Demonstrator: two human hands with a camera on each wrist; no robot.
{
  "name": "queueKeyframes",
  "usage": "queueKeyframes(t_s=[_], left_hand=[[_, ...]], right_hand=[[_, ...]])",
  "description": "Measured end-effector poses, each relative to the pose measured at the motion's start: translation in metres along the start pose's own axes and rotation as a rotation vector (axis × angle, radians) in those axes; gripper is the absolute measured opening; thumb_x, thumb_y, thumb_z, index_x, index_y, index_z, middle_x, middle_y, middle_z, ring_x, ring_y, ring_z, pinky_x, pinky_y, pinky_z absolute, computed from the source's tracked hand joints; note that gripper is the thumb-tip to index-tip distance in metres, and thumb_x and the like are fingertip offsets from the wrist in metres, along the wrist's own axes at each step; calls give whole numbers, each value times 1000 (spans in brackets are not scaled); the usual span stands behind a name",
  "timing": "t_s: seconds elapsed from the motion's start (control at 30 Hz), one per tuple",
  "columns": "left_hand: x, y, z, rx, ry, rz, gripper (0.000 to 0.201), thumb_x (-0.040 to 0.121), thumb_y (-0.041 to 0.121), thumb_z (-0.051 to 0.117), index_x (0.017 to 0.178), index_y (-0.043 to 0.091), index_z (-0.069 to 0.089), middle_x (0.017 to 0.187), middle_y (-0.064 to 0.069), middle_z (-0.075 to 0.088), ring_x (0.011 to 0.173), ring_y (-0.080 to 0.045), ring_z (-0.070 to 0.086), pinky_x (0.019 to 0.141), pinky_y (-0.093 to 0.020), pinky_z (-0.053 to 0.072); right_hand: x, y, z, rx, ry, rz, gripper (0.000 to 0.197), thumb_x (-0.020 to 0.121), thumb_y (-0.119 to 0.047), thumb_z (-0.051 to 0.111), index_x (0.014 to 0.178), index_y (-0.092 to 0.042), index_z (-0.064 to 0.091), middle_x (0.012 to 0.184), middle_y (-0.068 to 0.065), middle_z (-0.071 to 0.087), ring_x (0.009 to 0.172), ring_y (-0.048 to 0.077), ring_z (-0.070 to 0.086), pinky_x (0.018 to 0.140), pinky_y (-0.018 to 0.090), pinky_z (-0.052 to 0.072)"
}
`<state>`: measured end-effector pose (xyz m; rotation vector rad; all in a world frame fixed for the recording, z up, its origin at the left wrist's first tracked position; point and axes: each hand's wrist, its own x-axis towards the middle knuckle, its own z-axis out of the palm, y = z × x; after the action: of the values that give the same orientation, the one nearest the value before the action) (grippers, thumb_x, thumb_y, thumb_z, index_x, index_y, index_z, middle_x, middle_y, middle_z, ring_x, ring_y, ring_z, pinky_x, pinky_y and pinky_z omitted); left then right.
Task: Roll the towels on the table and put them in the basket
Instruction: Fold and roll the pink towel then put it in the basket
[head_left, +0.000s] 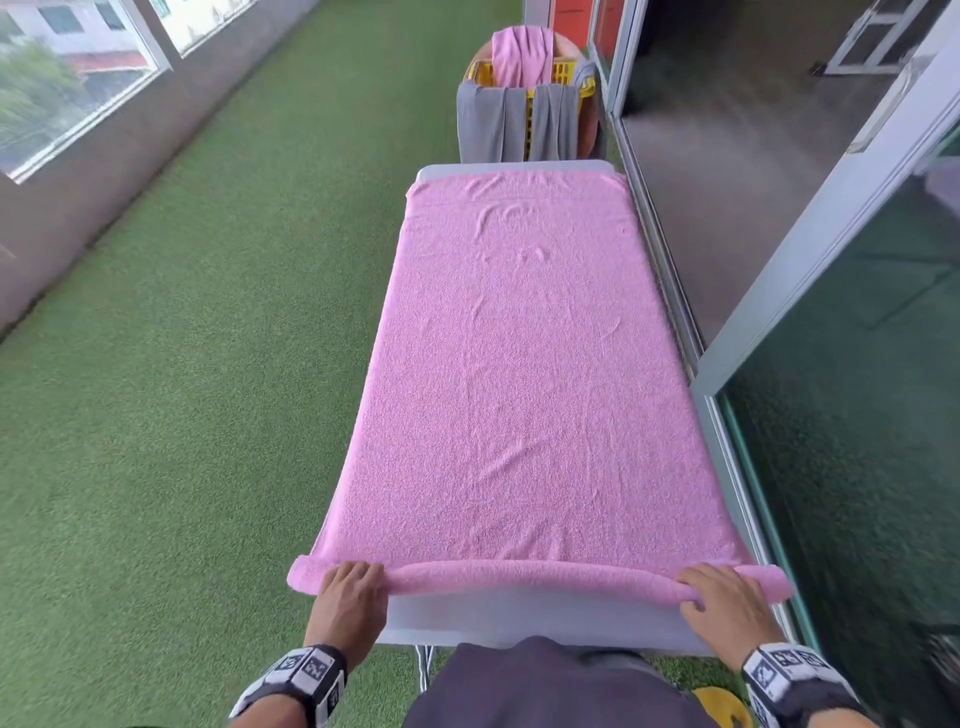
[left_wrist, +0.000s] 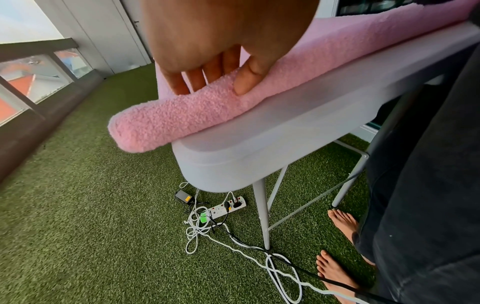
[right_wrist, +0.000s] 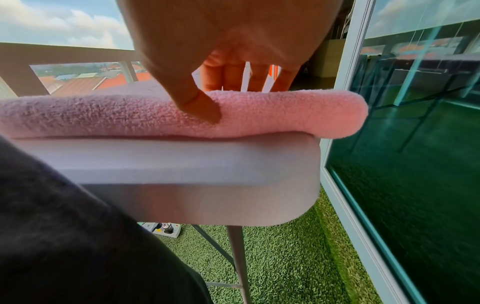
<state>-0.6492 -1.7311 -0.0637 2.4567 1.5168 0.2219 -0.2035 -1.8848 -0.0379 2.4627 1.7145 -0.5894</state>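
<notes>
Pink terry towel (head_left: 519, 374) near edge rolled into a thin tube | left hand (head_left: 349, 597) grips roll's left end, thumb under, fingers over | right hand (head_left: 727, 605) grips right end likewise | rest lies flat along white plastic tabletop (head_left: 519, 618) | yellow slatted basket (head_left: 530, 98) beyond far end, draped with grey and pink towels

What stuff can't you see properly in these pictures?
- Inside of the yellow basket: head view, hidden by a pink towel and grey towels draped over it.
- Fingertips of the right hand: right wrist view, behind the rolled edge of the pink towel.
- Tabletop of the white table: head view, mostly covered by that towel.
- Left hand: left wrist view, cut off by the top edge.
</notes>
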Motion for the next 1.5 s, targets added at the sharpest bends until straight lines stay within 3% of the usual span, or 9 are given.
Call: queueKeyframes(t_s=[0.17, 0.4, 0.5, 0.67, 0.9, 1.03, 1.13, 1.3, 1.5], left_hand=[[0, -6, 7, -18, 59, -72, 17, 85, 2, 53, 93, 17, 58, 71, 6, 60, 59, -9, 51, 58, -28, 50], [-30, 4, 36, 34, 70, -29, 45, 83, 0, 35, 118, 4, 62, 118, -16, 64, 111, -29, 61, 110, -32, 29], [-44, 1, 33, 40, -9, 4, 52, 75, 6, 68, 126, 5, 57, 128, -12, 58, 119, -27, 56, 102, -42, 39], [-16, 12, 5, -34, -55, 4, 36, 54, 1, 86, 74, 22, 65, 75, 10, 62, 67, -8, 58, 66, -29, 55], [-9, 7, 17, 70, 29, -34, 38, 85, 4, 58, 123, 7, 57, 114, -12, 65, 106, -28, 62, 96, -46, 45], [-28, 11, 13, 21, -93, -3, 55, 57, 12, 88, 106, 12, 64, 102, -6, 69, 93, -25, 66, 88, -44, 51], [-20, 17, 4, 4, -61, -22, 11, 71, 15, 72, 78, 20, 65, 89, 2, 59, 80, -16, 54, 72, -36, 54], [-13, 15, 11, 128, -12, -74, 71, 71, -9, 61, 138, 9, 44, 137, -16, 51, 122, -36, 52, 101, -49, 35], [-16, 17, 0, 27, -134, -34, 31, 64, 12, 81, 91, 19, 67, 88, 4, 68, 82, -16, 64, 83, -47, 55]], right_hand=[[6, 3, -2, 110, 82, 37, 31, 92, -16, 51, 119, -30, 54, 115, -7, 63, 97, 15, 59, 89, 34, 47], [-10, 16, 26, -4, 235, 8, 40, 62, -3, 83, 98, -17, 76, 99, 1, 67, 86, 25, 60, 75, 46, 53], [-22, 21, 37, 55, 195, 9, 49, 71, -15, 80, 119, -15, 67, 115, 0, 64, 104, 23, 58, 86, 47, 52], [-16, 11, 14, -9, 121, 31, 37, 63, -15, 76, 97, -28, 68, 91, -15, 62, 89, 16, 60, 82, 36, 45], [12, 13, -2, 122, 185, 37, 31, 88, -18, 62, 118, -19, 66, 123, -4, 60, 114, 20, 56, 98, 42, 45], [-9, 18, 23, 141, 65, 0, 44, 75, -16, 76, 117, -22, 65, 119, -7, 62, 112, 17, 56, 99, 37, 44], [-13, 8, 7, 10, 20, 28, 25, 80, -23, 63, 102, -35, 60, 99, -17, 57, 103, 10, 54, 87, 32, 40], [-1, 8, 6, 71, 129, 3, 39, 90, -15, 54, 129, -19, 59, 127, -4, 59, 116, 18, 54, 103, 39, 42], [-15, 5, 14, 81, 12, 1, 35, 83, -18, 62, 117, -26, 64, 103, -21, 56, 111, 13, 55, 99, 31, 39]])
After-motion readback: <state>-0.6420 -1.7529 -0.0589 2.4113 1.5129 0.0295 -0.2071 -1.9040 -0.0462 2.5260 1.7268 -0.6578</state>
